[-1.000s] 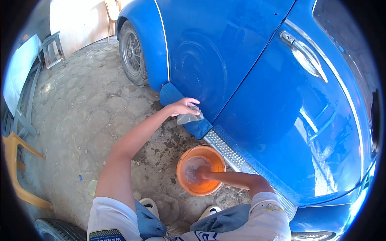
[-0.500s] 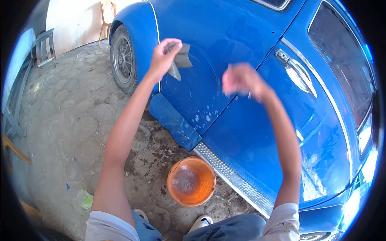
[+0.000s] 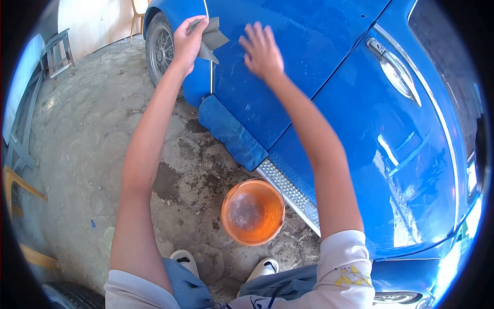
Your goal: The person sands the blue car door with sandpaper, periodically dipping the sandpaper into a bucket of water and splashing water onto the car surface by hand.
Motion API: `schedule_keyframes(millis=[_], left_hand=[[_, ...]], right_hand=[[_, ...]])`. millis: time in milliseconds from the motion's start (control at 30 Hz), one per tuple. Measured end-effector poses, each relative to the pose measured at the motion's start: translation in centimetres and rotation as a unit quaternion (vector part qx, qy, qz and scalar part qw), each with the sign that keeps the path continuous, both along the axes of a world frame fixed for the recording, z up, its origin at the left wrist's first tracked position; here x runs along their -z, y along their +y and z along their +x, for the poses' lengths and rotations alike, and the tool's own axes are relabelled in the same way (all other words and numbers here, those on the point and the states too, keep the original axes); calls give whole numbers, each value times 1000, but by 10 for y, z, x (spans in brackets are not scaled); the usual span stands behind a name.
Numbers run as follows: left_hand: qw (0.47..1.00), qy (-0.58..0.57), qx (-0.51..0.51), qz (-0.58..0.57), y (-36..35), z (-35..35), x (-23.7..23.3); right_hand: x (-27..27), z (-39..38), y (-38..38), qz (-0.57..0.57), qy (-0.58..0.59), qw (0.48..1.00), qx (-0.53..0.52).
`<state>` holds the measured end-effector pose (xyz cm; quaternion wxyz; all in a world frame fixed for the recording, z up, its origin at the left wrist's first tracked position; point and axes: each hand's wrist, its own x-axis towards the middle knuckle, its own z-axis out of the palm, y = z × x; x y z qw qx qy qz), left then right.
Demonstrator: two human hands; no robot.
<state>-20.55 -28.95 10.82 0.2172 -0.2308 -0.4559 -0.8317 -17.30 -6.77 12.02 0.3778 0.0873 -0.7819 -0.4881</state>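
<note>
Fingers (image 3: pixel 256 32) splayed, right hand (image 3: pixel 264 55) on panel (image 3: pixel 309 36); left hand (image 3: pixel 186 37) pinches sheet (image 3: pixel 212 37).

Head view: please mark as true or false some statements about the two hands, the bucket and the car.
1. The left hand holds a grey sheet. True.
2. The right hand is inside the bucket. False: it lies open, fingers spread, on the car.
3. The bucket is orange and stands on the ground beside the car. True.
4. The car is red. False: it is blue.
</note>
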Motion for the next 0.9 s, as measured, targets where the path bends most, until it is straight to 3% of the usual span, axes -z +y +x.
schedule_keyframes(millis=[100, 200, 333, 433, 467, 533, 567, 633, 667, 700, 733, 867, 900], left_hand=[[1000, -4, 12, -19, 1, 8, 0], [999, 16, 1, -48, 3, 13, 1], [990, 2, 22, -139, 7, 17, 23], [984, -15, 53, -170, 15, 11, 39], [984, -2, 20, -179, 18, 9, 48], [984, 16, -13, -180, 29, -5, 66], [987, -52, -59, -142, 36, -13, 74], [975, -162, -130, -82, 49, -26, 89], [975, -161, -129, -78, 52, -34, 95], [959, -235, -150, -52, 56, -49, 107], [936, -308, -170, -26, 63, -61, 120], [921, -327, -214, 12, 101, -76, 151], [929, -332, -166, -11, 109, -80, 154]], right_hand=[[96, 20, 8, 71, -114, 989, 59], [165, 63, 36, 109, -206, 972, 41], [198, 119, 77, 45, -303, 952, 2], [200, 154, 101, -42, -403, 913, -58], [202, 166, 104, -44, -403, 913, -53], [194, 186, 102, -239, -433, 867, -64], [198, 193, 104, -245, -379, 882, -137], [184, 211, 96, -270, -397, 869, -122], [177, 217, 93, -299, -417, 851, -111], [176, 218, 95, -299, -385, 856, -173], [169, 219, 96, -296, -387, 856, -172], [128, 229, 90, -320, -340, 858, -216], [120, 230, 91, -325, -317, 861, -231]])
